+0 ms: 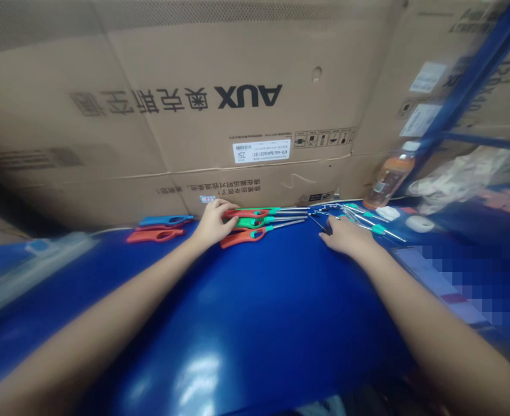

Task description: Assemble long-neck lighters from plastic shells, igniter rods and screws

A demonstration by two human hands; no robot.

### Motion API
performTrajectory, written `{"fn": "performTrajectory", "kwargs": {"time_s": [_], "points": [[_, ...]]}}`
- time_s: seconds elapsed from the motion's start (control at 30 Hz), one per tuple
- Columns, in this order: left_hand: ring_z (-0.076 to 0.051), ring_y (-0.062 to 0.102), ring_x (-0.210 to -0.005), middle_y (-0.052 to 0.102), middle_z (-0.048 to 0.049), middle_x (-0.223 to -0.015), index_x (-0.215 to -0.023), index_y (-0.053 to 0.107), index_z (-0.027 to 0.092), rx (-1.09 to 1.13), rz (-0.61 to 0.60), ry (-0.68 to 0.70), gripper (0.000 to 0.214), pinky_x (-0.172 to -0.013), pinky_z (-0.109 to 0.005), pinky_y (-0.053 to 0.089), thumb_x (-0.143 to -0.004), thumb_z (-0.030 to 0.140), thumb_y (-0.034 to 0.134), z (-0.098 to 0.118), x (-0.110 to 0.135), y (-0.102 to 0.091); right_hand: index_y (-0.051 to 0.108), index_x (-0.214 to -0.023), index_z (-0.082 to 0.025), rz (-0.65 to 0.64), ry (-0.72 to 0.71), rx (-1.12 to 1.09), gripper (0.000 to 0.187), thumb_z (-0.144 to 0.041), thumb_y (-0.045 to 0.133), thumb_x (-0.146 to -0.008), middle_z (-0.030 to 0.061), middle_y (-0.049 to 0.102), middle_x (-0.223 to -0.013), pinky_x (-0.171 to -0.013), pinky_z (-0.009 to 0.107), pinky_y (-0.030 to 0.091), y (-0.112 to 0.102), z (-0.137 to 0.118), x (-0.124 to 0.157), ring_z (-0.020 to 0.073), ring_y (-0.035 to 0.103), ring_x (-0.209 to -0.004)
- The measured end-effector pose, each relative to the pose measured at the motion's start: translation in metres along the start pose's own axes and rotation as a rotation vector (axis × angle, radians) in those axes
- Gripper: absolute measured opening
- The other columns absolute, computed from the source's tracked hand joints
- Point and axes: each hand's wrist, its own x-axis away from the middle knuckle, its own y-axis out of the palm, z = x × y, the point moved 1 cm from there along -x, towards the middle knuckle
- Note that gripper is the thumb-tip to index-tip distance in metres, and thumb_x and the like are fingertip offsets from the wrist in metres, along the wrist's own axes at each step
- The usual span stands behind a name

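My left hand [214,222] reaches to the far side of a blue table [255,312] and curls its fingers on the handles of a bunch of long-nosed lighters [255,222] with red and green grips. My right hand [346,236] lies palm down near the metal tips of those lighters, with a small dark part [324,229] at its fingertips. Whether it grips that part is not visible. More teal-handled lighters [374,222] lie just beyond the right hand.
A blue and a red lighter [162,228] lie apart at the left. Large cardboard boxes [220,104] form a wall behind the table. A bottle [389,176], white round pieces [420,223] and crumpled plastic [458,179] sit at the back right beside a blue shelf post [467,81].
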Motion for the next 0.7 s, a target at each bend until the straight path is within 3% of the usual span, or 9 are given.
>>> {"fn": "performTrajectory", "kwargs": {"time_s": [0.23,0.43,0.7], "points": [[-0.025,0.066,-0.103,0.070,-0.0090,-0.107,-0.104,0.073,0.019,0.047,-0.033,-0.001,0.024,-0.097,-0.042,0.054,-0.093,0.034,0.057,0.008,0.010,-0.004,0.052,-0.133,-0.016,0.001,-0.022,-0.003,0.047,-0.047,0.048,-0.098,0.0197,0.055,-0.135,-0.087,0.046,0.052,0.002,-0.001,0.000,0.0372,0.060,-0.121],[-0.022,0.069,-0.083,0.074,-0.0082,-0.093,-0.097,0.074,0.017,0.065,-0.046,-0.033,0.027,-0.080,-0.038,0.057,-0.092,0.039,0.058,0.008,0.013,-0.004,0.051,-0.134,-0.015,0.001,-0.025,-0.021,0.048,-0.047,0.046,-0.099,0.0203,0.053,-0.136,-0.087,0.046,0.052,0.002,-0.001,0.000,0.0372,0.060,-0.120],[-0.023,0.069,-0.092,0.074,-0.0080,-0.098,-0.095,0.074,0.019,0.014,-0.025,-0.052,0.027,-0.088,-0.038,0.057,-0.093,0.037,0.054,0.009,0.014,-0.009,0.051,-0.135,-0.015,0.024,-0.049,-0.034,0.048,-0.046,0.047,-0.097,0.0216,0.053,-0.135,-0.086,0.046,0.052,0.005,0.000,0.000,0.0380,0.060,-0.118]]}}
